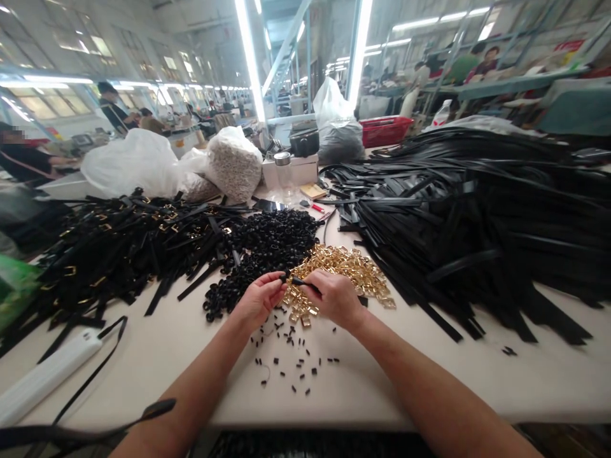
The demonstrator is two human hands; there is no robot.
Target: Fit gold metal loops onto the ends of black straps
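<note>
Above the heap of gold buckles (351, 270), both of my hands meet at the middle of the table. My left hand (260, 299) pinches a small black piece (283, 278), likely one of the black loops, between thumb and fingertips. My right hand (334, 296) is closed around a slim black tapered piece (300, 282), whose tip points at the left fingers; its other end is hidden in the palm, so its kind is unclear. Just behind my left hand lies a pile of small black loops (272, 238). Tiny black bits (300, 364) are scattered below my hands.
Long black straps (443, 210) cover the right side. Black straps with gold buckles (119, 248) are heaped at left, near a white power strip (52, 375). Behind stand a glass jar (282, 170), stuffed plastic bags (233, 164) and a red basket (386, 130). People work farther back.
</note>
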